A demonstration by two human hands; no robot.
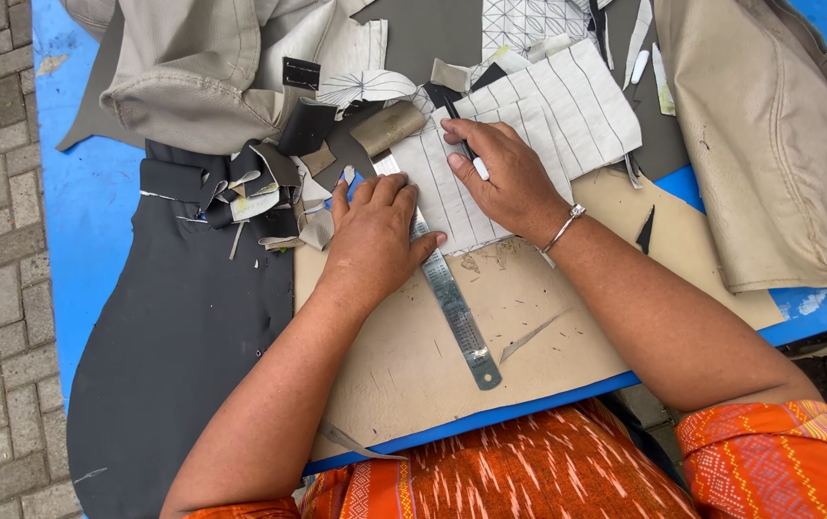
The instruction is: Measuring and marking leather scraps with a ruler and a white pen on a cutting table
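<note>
Currently, left hand point(372, 234) lies flat, pinning steel ruler point(442, 279) against ruled fabric piece point(452, 183) at worktop point(413, 365) centre; right hand point(502, 178) grips pen point(469, 154). Several lines drawn; the near strip remains unmarked.

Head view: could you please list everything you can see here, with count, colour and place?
ruler: one, steel, on the board under the left hand
lined pieces: several, pale grey, top centre
pen: one, black and white, in the right grip
board: one, tan, centre
table: one, blue, underneath
dark sheet: one, charcoal, left
scraps: many, black and beige, upper left
beige cover: one, right
bracelet: one, silver, right wrist
left hand: pressing the ruler
right hand: holding the pen
</note>
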